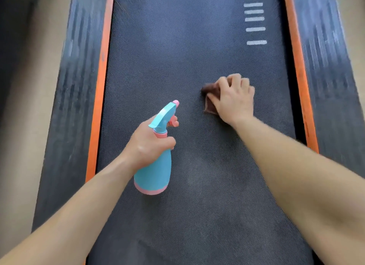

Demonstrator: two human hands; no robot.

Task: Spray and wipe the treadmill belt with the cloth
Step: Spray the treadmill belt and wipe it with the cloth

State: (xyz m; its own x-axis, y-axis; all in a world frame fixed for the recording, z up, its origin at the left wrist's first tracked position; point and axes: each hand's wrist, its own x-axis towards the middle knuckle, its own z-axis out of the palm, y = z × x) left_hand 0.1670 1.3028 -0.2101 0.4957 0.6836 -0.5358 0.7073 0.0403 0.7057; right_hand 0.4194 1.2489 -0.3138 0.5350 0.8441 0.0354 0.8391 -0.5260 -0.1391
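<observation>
The dark textured treadmill belt (177,57) fills the middle of the view. My left hand (148,144) grips a blue spray bottle (155,170) with pink trim around its neck, held above the belt's left half, nozzle pointing away from me. My right hand (233,98) holds a brown cloth (209,104) down on the belt right of centre, fingers curled over it. Only the cloth's left edge shows from under the hand.
Orange strips (98,98) border the belt on both sides, with black ribbed side rails (69,106) beyond them. Several white bars (254,19) are printed on the belt at the far right. Beige floor (17,126) lies to the left.
</observation>
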